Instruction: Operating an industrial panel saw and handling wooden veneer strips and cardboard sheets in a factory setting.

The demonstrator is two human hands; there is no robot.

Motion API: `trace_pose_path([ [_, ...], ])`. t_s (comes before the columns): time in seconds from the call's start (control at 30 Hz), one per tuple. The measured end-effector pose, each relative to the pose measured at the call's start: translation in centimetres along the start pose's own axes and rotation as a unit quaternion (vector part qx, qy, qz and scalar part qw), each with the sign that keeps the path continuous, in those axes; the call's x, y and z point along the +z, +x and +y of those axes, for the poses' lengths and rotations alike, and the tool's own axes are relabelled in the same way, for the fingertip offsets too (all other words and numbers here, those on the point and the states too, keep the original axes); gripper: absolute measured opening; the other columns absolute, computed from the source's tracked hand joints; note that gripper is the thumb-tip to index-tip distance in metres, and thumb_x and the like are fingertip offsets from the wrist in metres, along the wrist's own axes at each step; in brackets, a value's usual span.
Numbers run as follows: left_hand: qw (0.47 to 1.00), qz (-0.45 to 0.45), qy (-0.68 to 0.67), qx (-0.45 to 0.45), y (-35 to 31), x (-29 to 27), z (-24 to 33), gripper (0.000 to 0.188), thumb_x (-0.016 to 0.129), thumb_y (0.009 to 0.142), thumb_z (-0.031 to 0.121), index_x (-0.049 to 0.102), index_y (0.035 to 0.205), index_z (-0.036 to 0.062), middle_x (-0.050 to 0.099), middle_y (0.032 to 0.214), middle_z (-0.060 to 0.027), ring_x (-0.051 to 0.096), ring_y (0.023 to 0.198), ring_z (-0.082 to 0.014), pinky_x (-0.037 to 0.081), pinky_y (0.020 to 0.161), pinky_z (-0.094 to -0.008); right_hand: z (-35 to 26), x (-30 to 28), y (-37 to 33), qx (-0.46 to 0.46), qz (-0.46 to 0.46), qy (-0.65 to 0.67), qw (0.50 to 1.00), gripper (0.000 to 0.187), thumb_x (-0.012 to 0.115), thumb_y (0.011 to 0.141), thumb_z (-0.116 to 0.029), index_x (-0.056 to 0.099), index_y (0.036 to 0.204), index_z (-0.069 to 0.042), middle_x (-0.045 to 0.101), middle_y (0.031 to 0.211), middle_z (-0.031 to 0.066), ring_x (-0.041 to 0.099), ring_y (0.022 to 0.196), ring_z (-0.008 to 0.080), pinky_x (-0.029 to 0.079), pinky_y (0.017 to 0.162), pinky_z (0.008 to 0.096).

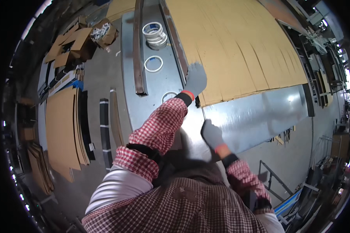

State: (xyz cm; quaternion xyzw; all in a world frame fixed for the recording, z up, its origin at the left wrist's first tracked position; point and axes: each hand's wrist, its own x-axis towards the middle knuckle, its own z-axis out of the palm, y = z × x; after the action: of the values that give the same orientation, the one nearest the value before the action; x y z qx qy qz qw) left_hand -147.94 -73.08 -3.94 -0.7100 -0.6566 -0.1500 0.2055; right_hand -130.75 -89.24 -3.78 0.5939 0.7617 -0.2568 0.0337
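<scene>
Far off to the left of your left hand (196, 79), an opened cardboard box (104, 33) sits on the floor with pale, crumpled material showing inside it; what that material is you cannot tell from here. Beside it, further left, lie flattened brown cartons (68, 44).

Your left hand wears a grey glove with an orange cuff and lies flat, fingers together and stretched forward, pressed palm-down on the near left corner of the big sheet of corrugated cardboard (237, 46). That sheet spreads out ahead and to the right of the hand, lying on the metal table (252, 116), and it shows narrow slots cut in from its near edge. The hand holds nothing; it only rests on the sheet's edge, just beside a dark metal rail (174, 39) that runs away from you.

Your right hand (212, 134), gloved the same way, is nearer to your body and lower than the left. Its fingers are loosely curled, and it hovers at or on the bare shiny tabletop just short of the cardboard's near edge; whether it touches the metal you cannot tell, as it is blurred. It grips nothing.

To the left of your left hand, a stack of white tape rolls (154, 35) stands on the table, with a single white ring (153, 63) nearer to you, and another ring (169, 96) just beside your left wrist
</scene>
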Motion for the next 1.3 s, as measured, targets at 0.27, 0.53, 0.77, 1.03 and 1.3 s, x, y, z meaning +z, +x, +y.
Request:
trace_pose_path([
  [0.27,0.896,0.087,-0.412,-0.139,-5.6,-5.6,0.4,0.027,0.052,0.084,0.017,0.056,0.104,-0.0013,0.057,0.099,-0.0177,0.054,0.092,-0.0372,0.045,0.08,-0.0391,12.0,-5.4,-15.1,-0.035,0.044,0.024,0.998,0.026,0.047,0.09,-0.028,0.054,0.1,-0.004,0.06,0.081,0.0248,0.059,0.072,0.0422,0.046,0.064,0.0518],
  [0.53,0.582,-0.104,-0.692,-0.415,-9.3,-2.9,4.3,0.042,0.06,0.087,0.021,0.051,0.113,-0.0104,0.061,0.102,-0.0138,0.058,0.097,-0.0165,0.046,0.082,-0.0286,5.8,-19.4,7.3,-0.3,0.319,0.018,0.899,0.027,0.056,0.083,-0.021,0.058,0.1,0.001,0.058,0.092,0.0205,0.056,0.089,0.0359,0.045,0.078,0.0443],
  [0.77,0.504,0.008,-0.708,-0.494,-10.5,2.1,4.6,0.015,0.054,0.091,0.012,0.057,0.097,-0.0021,0.062,0.09,-0.0059,0.06,0.077,-0.0118,0.049,0.059,-0.0242,-0.5,-8.9,11.1,-0.449,0.143,0.2,0.859,0.017,0.053,0.074,-0.012,0.058,0.089,-0.007,0.059,0.083,0.0128,0.058,0.076,0.033,0.048,0.065,0.0418],
  [1.03,0.489,-0.041,-0.668,-0.56,-5.9,-3.6,4.6,0.062,0.07,0.081,0.039,0.05,0.115,-0.008,0.062,0.097,-0.0107,0.061,0.078,-0.0156,0.049,0.063,-0.0261,2.7,-10.0,11.2,-0.498,0.09,0.036,0.862,0.017,0.055,0.07,-0.008,0.056,0.086,-0.003,0.056,0.086,0.0133,0.056,0.081,0.0325,0.046,0.067,0.0441],
  [1.3,0.498,-0.213,-0.679,-0.495,-10.1,-6.9,4.8,0.053,0.051,0.092,0.047,0.06,0.106,-0.0026,0.061,0.083,-0.0036,0.055,0.066,-0.0098,0.046,0.055,-0.0243,1.8,-8.6,9.7,-0.508,0.147,0.037,0.848,0.012,0.055,0.071,-0.006,0.059,0.082,-0.006,0.058,0.08,0.0115,0.058,0.078,0.0299,0.046,0.067,0.0421],
])
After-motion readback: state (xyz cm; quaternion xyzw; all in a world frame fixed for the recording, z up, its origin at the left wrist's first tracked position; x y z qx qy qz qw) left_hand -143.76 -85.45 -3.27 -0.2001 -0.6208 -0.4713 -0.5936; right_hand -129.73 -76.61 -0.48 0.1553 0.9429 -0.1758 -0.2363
